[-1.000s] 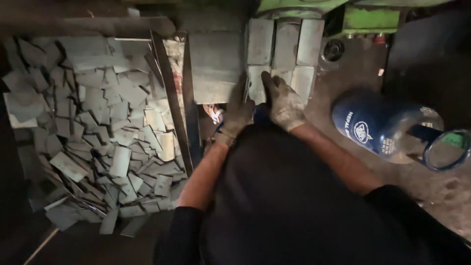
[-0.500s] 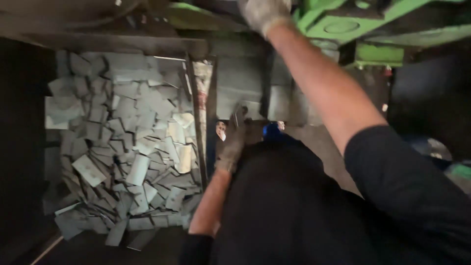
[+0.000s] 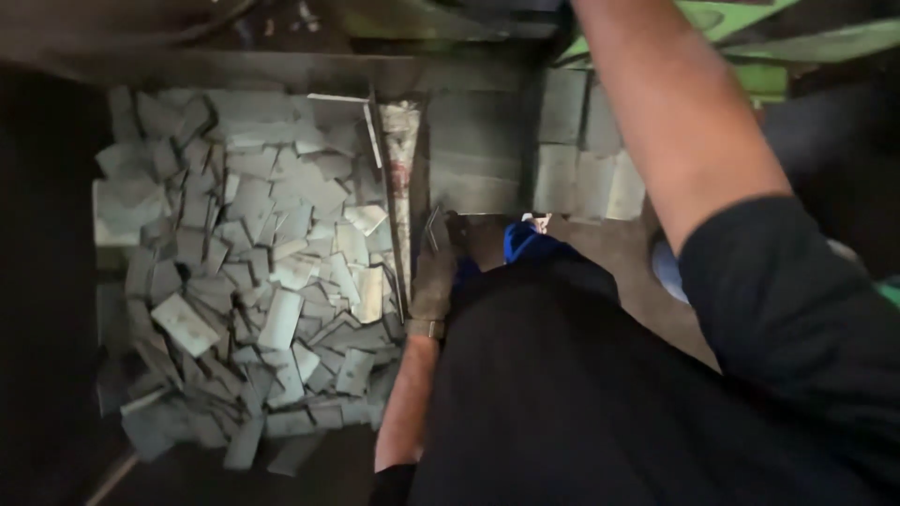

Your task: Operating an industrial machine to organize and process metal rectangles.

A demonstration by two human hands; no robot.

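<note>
At the far left the room is very dark, and only a dim floor [image 3: 56, 281] can be made out. Next to it lies a big heap of flat grey metal pieces [image 3: 253, 272], thrown one over another in all directions inside a low bin whose back wall [image 3: 281, 70] runs along the top. A thin upright metal divider [image 3: 401, 201] closes the heap on its right side. Just beside this divider is the left hand [image 3: 434, 276] in a dirty work glove, with the bare forearm going down toward the bottom edge; the fingers seem curled near a thin metal strip [image 3: 433, 228], but whether they grip it I cannot tell. Above the hand lies a larger flat grey plate [image 3: 476, 155], and further right some similar plates [image 3: 586, 155] lie side by side in rows. Under them a brown dusty ground [image 3: 609, 258] shows. The right arm [image 3: 684, 122] reaches up past the top edge, so the right hand is out of sight. Green machine parts [image 3: 750, 28] are at the upper right.
</note>
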